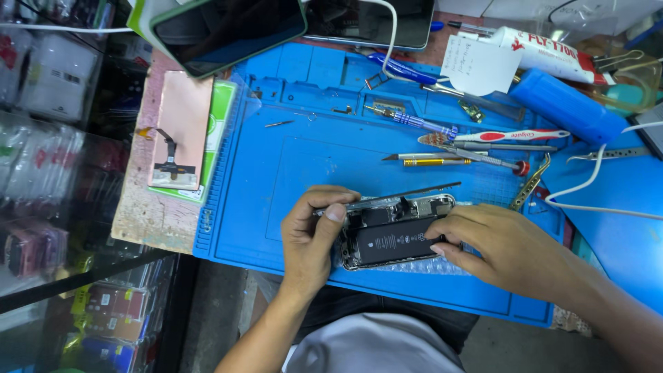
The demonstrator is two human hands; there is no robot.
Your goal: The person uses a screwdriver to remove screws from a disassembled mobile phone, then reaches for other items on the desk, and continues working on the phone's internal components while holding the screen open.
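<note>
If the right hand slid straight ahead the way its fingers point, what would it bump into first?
The right hand points left, fingertips already at the edge of the opened phone. Going straight on, it would likely meet the phone's black battery first, then the left hand at the other end. Height is hard to judge here.

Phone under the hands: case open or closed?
Open. The phone lies on the blue mat with no screen on it; black battery and inner parts are exposed. Left hand and right hand grip its ends.

Bare blue silicone work mat (297, 166) lies open at ten o'clock of the opened black phone (394, 235); scattered metal screwdrivers and tweezers (469, 148) crowd one o'clock.
</note>
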